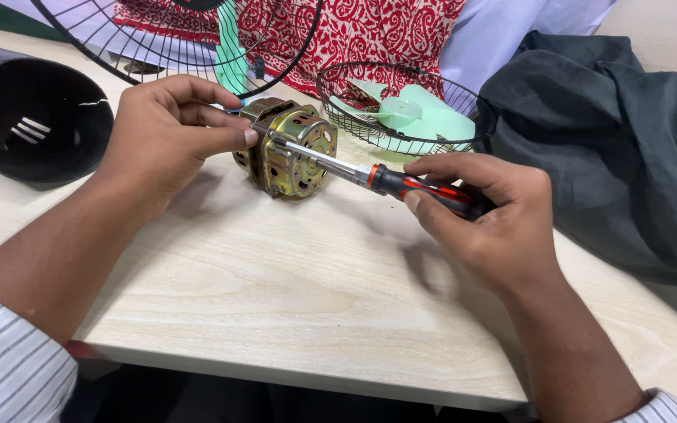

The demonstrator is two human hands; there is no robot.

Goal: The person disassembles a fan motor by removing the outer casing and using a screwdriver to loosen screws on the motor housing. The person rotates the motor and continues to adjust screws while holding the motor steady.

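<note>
While left fingers (221, 117) pinch the motor (287, 149), right fingers (448, 188) wrap the screwdriver (385, 180).

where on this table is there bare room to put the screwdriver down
The widest bare patch of the light wood table lies toward its near edge, between the two forearms, below the brass-coloured metal fan motor. The far side is crowded: black plastic housing, black wire guard basket with pale green fan blade, and dark grey cloth on the right.
</note>
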